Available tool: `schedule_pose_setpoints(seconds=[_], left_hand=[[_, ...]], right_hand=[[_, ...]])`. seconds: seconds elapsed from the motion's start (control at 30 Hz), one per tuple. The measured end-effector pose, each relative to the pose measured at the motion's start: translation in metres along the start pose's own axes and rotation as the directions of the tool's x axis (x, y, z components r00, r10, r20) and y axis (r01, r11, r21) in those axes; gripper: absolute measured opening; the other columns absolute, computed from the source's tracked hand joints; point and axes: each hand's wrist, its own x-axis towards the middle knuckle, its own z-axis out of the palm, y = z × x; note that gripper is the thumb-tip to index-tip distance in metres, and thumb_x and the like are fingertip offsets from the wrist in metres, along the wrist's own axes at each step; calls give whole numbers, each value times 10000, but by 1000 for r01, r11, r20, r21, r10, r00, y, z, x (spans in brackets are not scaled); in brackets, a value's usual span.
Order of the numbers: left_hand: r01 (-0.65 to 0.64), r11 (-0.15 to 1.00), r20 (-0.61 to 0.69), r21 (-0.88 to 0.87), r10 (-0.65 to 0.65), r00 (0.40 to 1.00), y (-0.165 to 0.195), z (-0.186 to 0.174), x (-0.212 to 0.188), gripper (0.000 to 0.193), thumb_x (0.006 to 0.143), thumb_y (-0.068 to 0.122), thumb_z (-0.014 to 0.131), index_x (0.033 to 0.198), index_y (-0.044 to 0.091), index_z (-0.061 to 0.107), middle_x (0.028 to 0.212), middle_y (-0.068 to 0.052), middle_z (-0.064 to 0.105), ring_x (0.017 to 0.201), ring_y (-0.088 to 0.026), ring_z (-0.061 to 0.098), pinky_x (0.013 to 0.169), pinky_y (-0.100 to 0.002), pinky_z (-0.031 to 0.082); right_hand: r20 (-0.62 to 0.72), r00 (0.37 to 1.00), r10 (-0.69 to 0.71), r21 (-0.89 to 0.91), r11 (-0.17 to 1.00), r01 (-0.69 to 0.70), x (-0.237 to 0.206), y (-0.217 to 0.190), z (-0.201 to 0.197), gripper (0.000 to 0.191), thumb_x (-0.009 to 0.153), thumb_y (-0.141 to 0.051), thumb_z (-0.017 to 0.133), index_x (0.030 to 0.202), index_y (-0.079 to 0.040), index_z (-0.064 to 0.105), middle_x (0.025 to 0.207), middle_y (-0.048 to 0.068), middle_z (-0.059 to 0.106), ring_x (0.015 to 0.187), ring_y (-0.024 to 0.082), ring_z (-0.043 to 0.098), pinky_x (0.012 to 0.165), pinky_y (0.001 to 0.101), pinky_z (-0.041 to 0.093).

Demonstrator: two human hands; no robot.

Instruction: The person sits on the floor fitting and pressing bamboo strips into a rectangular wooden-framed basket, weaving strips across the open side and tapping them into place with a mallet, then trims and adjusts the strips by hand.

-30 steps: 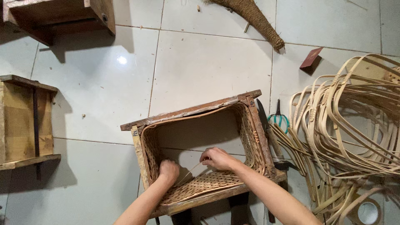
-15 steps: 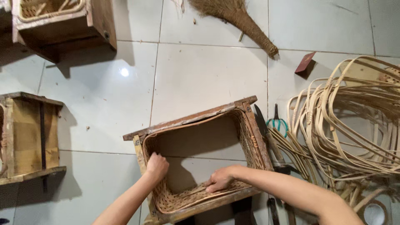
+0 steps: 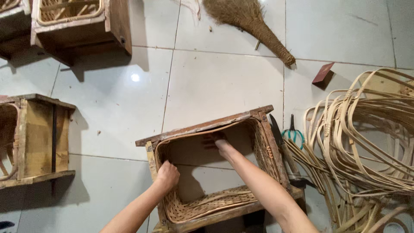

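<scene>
**Hands shift from the woven near edge to the frame's walls**

The wooden box frame [image 3: 207, 129] stands on the tiled floor [image 3: 215, 82] near the middle, its inside lined with a half-woven rattan basket [image 3: 211, 203]. A second ago both hands were low on the woven strip at the near side; now they have parted and moved up the walls. To the right lies a big loose heap of rattan strips [image 3: 366, 142], with a knife [image 3: 280, 140] and green-handled scissors [image 3: 293, 133] between heap and frame. Other wooden frames sit far left and left, a broom [image 3: 250, 21] at the far side.

The right hand [image 3: 217, 142] reaches across to the far inner wall, fingers spread flat against it, holding nothing. The left hand [image 3: 167, 174] presses the left inner wall, fingers curled together; whether they pinch a strand I cannot tell. The work looks to have passed from weaving to seating the lining against the frame.
</scene>
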Motion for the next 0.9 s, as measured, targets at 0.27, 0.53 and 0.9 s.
schedule_pose_setpoints(seconds=[0.27, 0.53, 0.9], left_hand=[[51, 988, -81, -146, -64, 995, -1, -2, 0, 255, 979, 217, 573, 932, 162, 817, 963, -47, 777, 925, -225, 740, 710, -388, 562], [15, 975, -248, -221, -71, 966, -2, -7, -9, 281, 982, 221, 562, 840, 150, 794, 844, -82, 755, 852, -252, 748, 688, -395, 585], [-153, 919, -588, -364, -100, 803, 15, -61, -34, 146, 857, 187, 640, 905, 102, 749, 923, -110, 709, 924, -296, 690, 831, -453, 558]], right_hand=[[-2, 995, 99, -119, 988, -98, -24, 7, -26, 424, 1038, -277, 503, 1325, 21, 600, 1298, 196, 661, 1041, 305, 729, 831, 429, 664], [-24, 991, 135, -157, 978, -137, -46, -17, -18, 478, 967, -330, 555, 1324, -15, 603, 1191, 169, 697, 932, 293, 735, 760, 501, 610], [122, 989, 86, 220, 969, -111, 4, -23, -2, 296, 965, -122, 531, 1180, 18, 678, 1079, 194, 735, 935, 327, 740, 822, 513, 656]])
